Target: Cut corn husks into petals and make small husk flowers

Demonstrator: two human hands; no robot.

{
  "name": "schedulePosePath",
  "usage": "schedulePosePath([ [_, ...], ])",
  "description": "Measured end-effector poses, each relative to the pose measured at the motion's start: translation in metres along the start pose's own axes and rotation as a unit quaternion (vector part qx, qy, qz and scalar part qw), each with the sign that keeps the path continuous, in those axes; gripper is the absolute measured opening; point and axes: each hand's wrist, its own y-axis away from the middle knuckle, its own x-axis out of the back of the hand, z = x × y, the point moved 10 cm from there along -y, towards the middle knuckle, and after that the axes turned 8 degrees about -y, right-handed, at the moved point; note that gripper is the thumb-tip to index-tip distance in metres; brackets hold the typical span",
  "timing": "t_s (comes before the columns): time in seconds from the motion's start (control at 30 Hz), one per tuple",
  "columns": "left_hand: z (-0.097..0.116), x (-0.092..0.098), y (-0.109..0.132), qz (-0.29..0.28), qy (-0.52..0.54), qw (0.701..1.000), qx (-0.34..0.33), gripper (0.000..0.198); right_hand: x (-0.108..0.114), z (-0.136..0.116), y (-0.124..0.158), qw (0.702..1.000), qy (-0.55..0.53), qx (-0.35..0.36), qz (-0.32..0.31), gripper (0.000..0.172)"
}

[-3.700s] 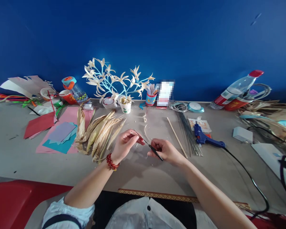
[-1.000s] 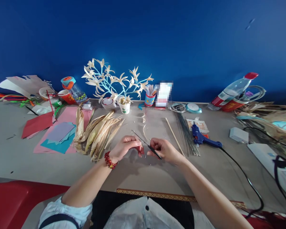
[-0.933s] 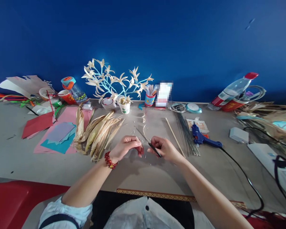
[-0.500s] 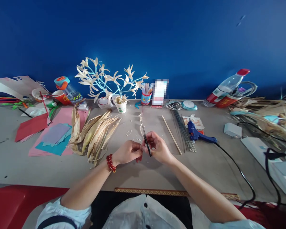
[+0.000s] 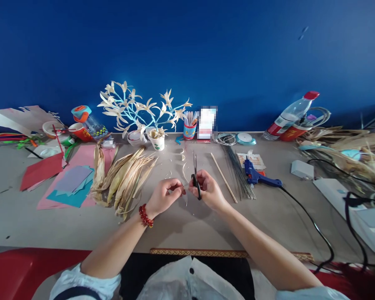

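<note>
In my right hand [image 5: 211,192] is a pair of black-handled scissors [image 5: 195,166], blades pointing away from me toward the wall. My left hand [image 5: 166,196], with a red bead bracelet [image 5: 145,215] at the wrist, is pinched closed just left of the scissors. A thin pale sliver shows by its fingertips; what the pinch holds is too small to name. Beyond the hands lie curled pale husk pieces [image 5: 183,158] and small scraps. Left of them rests a bundle of dried corn husks [image 5: 125,177].
Husk flowers [image 5: 148,104] on blue stems stand in a white cup [image 5: 156,143] by the wall. A wooden stick [image 5: 223,177], dark wires [image 5: 239,175] and a blue glue gun [image 5: 259,177] with a black cord lie right. Coloured paper [image 5: 71,191] spreads left. A bottle [image 5: 290,116] leans back right.
My hands have drawn slightly apart, the left moving left. The scissors have turned from slanting to nearly straight ahead. The whole view has shifted a little.
</note>
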Motion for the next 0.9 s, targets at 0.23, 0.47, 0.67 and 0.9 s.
schedulePosePath([
  [0.23,0.007,0.0,0.006,0.075,0.056,0.995,-0.025,0.019,-0.008,0.005,0.003,0.995,-0.099,-0.005,0.002,0.039],
  [0.47,0.003,0.035,0.006,0.176,0.164,0.971,-0.004,0.019,-0.025,0.02,0.01,0.986,0.0,-0.126,-0.113,0.051],
  [0.67,0.008,0.042,0.007,0.191,0.196,0.962,-0.017,0.018,-0.038,0.023,0.016,0.979,0.014,-0.141,-0.145,0.055],
  [0.9,0.005,0.037,0.007,0.171,0.202,0.964,-0.002,0.018,-0.035,0.025,0.014,0.98,0.021,-0.142,-0.139,0.054],
])
